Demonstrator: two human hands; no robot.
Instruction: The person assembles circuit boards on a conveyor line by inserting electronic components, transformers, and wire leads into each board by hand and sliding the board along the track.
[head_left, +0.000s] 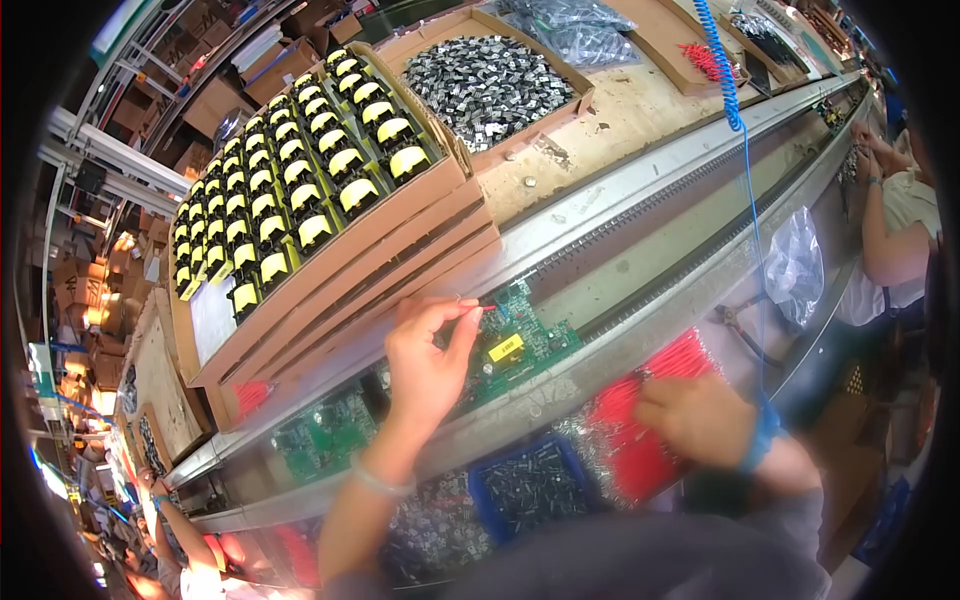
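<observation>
Above a green circuit board (548,338) on the conveyor, my left hand (432,358) is raised, its thumb and forefinger pinching a small red wire (488,308). A yellow block-shaped component (506,348) stands out on that board. My right hand (692,418), with a blue band at the wrist, lies over a pile of red wires (645,470) on the near side of the rail. Its fingers are curled down into the pile and somewhat blurred; what they hold is hidden. Another green board (325,440) sits on the conveyor left of my left forearm.
Stacked cardboard trays (400,255) hold yellow-and-black parts beyond the conveyor. A shallow box (585,95) contains black-and-silver components. A blue bin (480,505) of small dark parts stands close to me. Pliers (738,328), a plastic bag (797,265) and a blue hose (735,110) are to the right. Co-workers sit at both sides.
</observation>
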